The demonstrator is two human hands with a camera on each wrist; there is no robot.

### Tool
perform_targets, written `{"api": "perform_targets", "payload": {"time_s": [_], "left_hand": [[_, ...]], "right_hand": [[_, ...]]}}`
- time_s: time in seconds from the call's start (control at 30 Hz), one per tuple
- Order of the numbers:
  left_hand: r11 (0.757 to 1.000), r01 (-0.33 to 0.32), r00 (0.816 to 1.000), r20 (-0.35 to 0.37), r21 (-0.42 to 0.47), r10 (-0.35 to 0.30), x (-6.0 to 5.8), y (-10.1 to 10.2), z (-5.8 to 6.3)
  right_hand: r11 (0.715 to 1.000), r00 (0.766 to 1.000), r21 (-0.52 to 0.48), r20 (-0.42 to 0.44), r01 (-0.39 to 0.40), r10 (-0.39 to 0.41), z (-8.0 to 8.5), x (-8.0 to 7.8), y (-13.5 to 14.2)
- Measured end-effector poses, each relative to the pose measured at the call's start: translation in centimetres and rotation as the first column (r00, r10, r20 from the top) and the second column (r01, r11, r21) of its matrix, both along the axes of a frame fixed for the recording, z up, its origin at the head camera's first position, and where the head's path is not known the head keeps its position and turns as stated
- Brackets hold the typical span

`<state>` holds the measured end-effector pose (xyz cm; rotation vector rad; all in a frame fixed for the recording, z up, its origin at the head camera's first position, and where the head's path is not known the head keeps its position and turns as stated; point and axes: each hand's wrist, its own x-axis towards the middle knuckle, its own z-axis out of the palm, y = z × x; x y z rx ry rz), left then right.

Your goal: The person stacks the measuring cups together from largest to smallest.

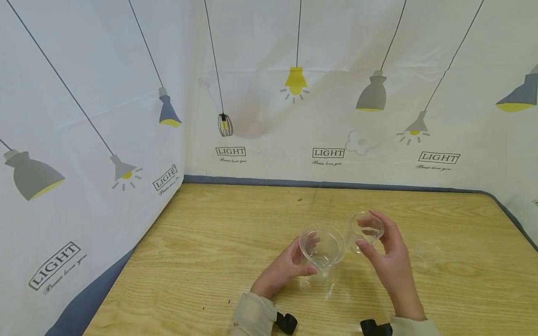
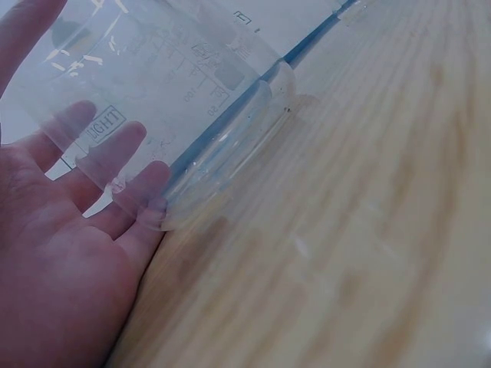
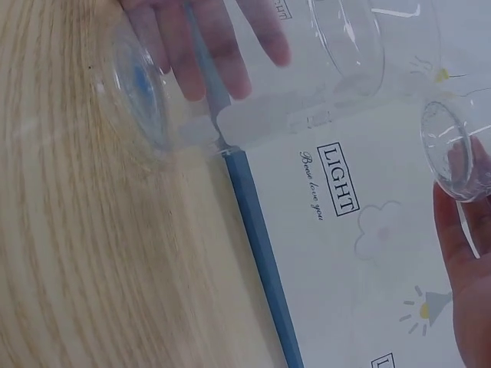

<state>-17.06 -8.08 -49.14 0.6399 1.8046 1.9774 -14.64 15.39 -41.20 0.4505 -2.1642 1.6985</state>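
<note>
My left hand (image 1: 290, 263) grips a clear plastic cup (image 1: 321, 247), thumb on the near side and fingers around the far side. In the left wrist view this cup (image 2: 176, 84) shows faint measuring marks, and its base is right at the tabletop. My right hand (image 1: 391, 249) holds a second clear cup (image 1: 366, 228) between thumb and fingers, raised just right of the first. The right wrist view has the second cup (image 3: 449, 149) with the right hand (image 3: 472, 268) at the right edge, and left-hand fingers (image 3: 219, 54) behind the first cup.
A faint, see-through round piece (image 1: 428, 254) lies on the wooden table (image 1: 218, 233), right of my right hand. White cloth walls (image 1: 269, 107) printed with lamps border the table at the back and sides, with a blue strip (image 1: 328, 184) along the bottom.
</note>
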Motion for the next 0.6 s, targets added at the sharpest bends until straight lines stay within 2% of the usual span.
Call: {"api": "perform_targets", "payload": {"time_s": [0.3, 0.6], "left_hand": [[1.0, 0.006, 1.0, -0.001, 0.015, -0.006, -0.08, 0.06, -0.03], [1.0, -0.006, 1.0, 0.008, 0.0, 0.006, 0.05, 0.09, 0.23]], "right_hand": [[0.997, 0.996, -0.028, -0.045, -0.074, 0.072, 0.04, 0.03, -0.58], [0.991, 0.994, -0.076, -0.017, -0.106, 0.105, 0.11, -0.09, -0.86]]}}
